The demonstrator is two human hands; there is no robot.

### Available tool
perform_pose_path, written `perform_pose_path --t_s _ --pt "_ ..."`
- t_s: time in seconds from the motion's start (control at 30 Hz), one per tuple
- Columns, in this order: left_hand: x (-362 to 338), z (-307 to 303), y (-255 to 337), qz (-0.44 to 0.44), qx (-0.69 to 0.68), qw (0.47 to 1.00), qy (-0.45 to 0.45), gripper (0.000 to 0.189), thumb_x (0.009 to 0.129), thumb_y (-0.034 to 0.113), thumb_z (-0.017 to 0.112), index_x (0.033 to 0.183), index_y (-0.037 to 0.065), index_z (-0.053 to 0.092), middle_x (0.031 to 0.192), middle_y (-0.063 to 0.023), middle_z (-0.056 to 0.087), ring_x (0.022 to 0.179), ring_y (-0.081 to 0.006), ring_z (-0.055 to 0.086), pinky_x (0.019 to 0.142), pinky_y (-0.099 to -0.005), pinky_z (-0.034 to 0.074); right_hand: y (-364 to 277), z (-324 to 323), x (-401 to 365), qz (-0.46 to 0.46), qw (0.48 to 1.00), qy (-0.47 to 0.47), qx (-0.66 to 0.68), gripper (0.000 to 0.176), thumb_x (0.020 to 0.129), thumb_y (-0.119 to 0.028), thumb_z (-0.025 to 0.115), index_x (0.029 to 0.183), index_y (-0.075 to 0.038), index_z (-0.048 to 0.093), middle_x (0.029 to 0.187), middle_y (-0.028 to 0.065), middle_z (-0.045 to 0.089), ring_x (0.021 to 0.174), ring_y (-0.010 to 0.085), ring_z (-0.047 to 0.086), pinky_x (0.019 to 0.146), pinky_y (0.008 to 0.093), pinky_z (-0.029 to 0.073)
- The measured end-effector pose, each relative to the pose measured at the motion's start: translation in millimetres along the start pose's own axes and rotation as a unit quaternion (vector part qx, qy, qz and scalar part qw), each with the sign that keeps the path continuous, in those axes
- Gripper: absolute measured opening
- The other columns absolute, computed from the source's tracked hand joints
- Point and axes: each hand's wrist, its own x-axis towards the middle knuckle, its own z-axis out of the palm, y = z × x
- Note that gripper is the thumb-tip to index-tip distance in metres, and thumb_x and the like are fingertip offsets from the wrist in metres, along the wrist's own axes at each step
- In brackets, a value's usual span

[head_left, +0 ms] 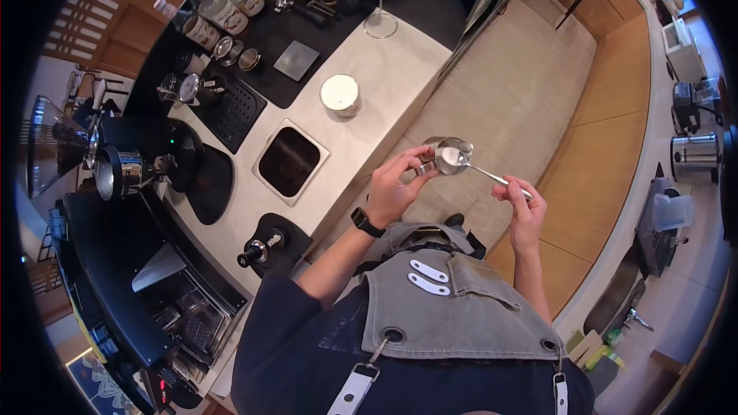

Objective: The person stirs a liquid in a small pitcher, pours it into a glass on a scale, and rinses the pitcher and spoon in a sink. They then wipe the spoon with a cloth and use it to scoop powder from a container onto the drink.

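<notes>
A small metal pitcher [444,147] is held by its handle in my left hand [400,184], above the floor beside the counter. White contents show inside it. My right hand [523,204] pinches the handle of a metal spoon [492,175], whose bowl end reaches into the pitcher's mouth. On the pale counter, away from both hands, stands a round tub [340,95] with a white top.
The pale counter [307,124] has a square opening [289,161] with dark contents, a black drip tray [231,114] and a tamper [257,252]. Bottles [223,11] line the back. A grinder [123,161] stands left. Wooden cabinets [607,123] run along the right.
</notes>
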Motion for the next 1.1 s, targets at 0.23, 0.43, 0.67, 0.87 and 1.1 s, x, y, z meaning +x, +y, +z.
perform_pose_path --t_s 0.23,0.43,0.67,0.87,1.1 --pt "-8 113 49 -0.012 -0.041 0.996 -0.077 0.022 0.085 0.002 0.085 0.091 0.000 0.063 0.126 -0.0145 0.075 0.111 -0.0237 0.075 0.093 -0.0358 0.062 14 -124 -17 -0.012 0.997 0.054 0.049 0.031 0.107 -0.019 0.062 0.121 0.007 0.070 0.096 0.0160 0.078 0.086 0.0195 0.073 0.082 0.0326 0.056" --pt "-24 241 90 -0.026 -0.102 0.988 -0.112 0.023 0.087 0.004 0.083 0.091 0.001 0.060 0.124 -0.0129 0.075 0.109 -0.0245 0.074 0.092 -0.0367 0.064 26 -252 -38 -0.073 0.989 0.128 0.026 0.031 0.108 -0.019 0.060 0.120 0.008 0.069 0.095 0.0156 0.077 0.085 0.0208 0.073 0.082 0.0334 0.057" --pt "-10 343 131 -0.024 -0.143 0.958 -0.249 0.024 0.087 0.008 0.084 0.094 0.002 0.061 0.127 -0.0123 0.075 0.107 -0.0237 0.076 0.090 -0.0367 0.064 46 -363 -81 -0.141 0.966 0.205 0.076 0.032 0.109 -0.021 0.059 0.125 0.006 0.067 0.099 0.0144 0.076 0.093 0.0220 0.073 0.088 0.0350 0.056" --pt "15 451 150 0.042 -0.176 0.905 -0.385 0.020 0.087 0.006 0.083 0.097 0.002 0.067 0.123 -0.0125 0.076 0.107 -0.0229 0.076 0.086 -0.0367 0.064 33 -393 -124 -0.115 0.920 0.374 0.020 0.027 0.109 -0.018 0.059 0.122 0.004 0.069 0.104 0.0152 0.077 0.096 0.0193 0.072 0.091 0.0331 0.055" --pt "13 581 175 0.063 -0.188 0.792 -0.578 0.026 0.087 0.001 0.084 0.095 0.001 0.059 0.127 -0.0166 0.073 0.115 -0.0241 0.073 0.092 -0.0375 0.064 35 -409 -178 -0.095 0.817 0.566 0.058 0.028 0.108 -0.021 0.064 0.123 0.002 0.070 0.106 0.0128 0.078 0.099 0.0164 0.071 0.091 0.0306 0.054"
